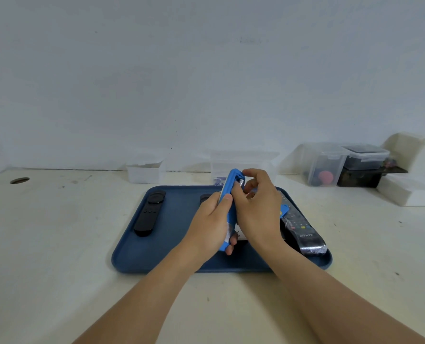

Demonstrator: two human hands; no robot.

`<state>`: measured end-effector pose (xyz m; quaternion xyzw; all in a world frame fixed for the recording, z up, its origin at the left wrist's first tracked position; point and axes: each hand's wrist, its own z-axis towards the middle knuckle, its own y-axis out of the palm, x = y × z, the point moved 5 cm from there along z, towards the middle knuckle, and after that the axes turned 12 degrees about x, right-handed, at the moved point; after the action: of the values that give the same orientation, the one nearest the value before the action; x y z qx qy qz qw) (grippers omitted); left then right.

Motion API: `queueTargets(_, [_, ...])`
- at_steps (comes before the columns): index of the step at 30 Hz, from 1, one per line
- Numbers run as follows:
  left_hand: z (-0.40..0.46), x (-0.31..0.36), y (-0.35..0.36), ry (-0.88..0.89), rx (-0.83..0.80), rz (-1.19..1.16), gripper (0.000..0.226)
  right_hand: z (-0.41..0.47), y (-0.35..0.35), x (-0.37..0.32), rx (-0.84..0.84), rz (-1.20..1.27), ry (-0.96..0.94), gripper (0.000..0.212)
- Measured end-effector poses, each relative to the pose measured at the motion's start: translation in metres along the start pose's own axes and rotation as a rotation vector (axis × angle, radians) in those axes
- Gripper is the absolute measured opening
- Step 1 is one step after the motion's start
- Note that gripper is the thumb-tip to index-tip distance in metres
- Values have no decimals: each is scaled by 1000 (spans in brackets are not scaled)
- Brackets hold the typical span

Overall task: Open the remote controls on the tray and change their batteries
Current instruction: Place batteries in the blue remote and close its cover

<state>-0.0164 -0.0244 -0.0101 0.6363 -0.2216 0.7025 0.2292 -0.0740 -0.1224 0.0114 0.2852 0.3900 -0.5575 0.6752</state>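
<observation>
Forearms: two bare forearms reach forward from the near edge and meet over the middle of the blue tray (132, 254).
Left hand: the left hand (211, 227) wraps around the lower body of a blue-cased remote (227, 194), thumb pressed on its edge, holding it tilted upward just above the tray.
Right hand: the right hand (258, 207) has its fingers curled at the remote's upper end, where a silver battery (241, 182) shows; the fingertips appear to pinch or press it, though I cannot tell if it is going in or coming out.
Cover: a small blue piece (284, 210), probably the battery cover, lies on the tray just right of the hands.
Progress: judged from this, one remote is open and mid-change; closing it remains.
Left to do: a slim black remote (148, 214) lies at the tray's left side, and a black button remote in plastic wrap (303, 232) at its right side; both look unopened. Another dark object (205, 197) sits on the tray behind the hands, mostly hidden.
Beyond the tray: a clear box (243, 165) stands just behind it, a white tub (144, 170) behind to the left, lidded containers (343, 165) well off to the right.
Obstacles: nothing blocks the hands.
</observation>
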Motion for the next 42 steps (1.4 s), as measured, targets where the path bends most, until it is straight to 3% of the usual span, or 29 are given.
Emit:
queueTargets(7, [6,-3,-4,16,33,59,31,-3,0,-5,-36,28,65,17])
queueTargets(9, [8,-2,-5,9,55,22,30,-1,1,3,-15,153,286,15])
queueTargets(13, [16,2,-19,-77,161,-186,29,2,5,20,-79,661,956,17])
queueTargets(17, [28,13,-66,-63,311,-352,26,-5,6,12,-247,804,1223,19])
queueTargets(22, [37,4,-124,-94,414,-371,18,-10,61,-11,-312,785,1325,6])
queueTargets(25, [46,-2,-164,-98,505,-387,14,-9,124,-20,-372,699,1337,16])
queueTargets(28, [52,-21,-205,-72,608,-296,6,-10,181,-19,-492,470,1293,31])
queueTargets(33, [66,-39,-231,-116,598,-402,8,3,238,-3,-605,123,1124,30])
queueTargets(42, [84,-43,-232,-136,605,-410,8,27,288,-7,-610,190,1117,23])
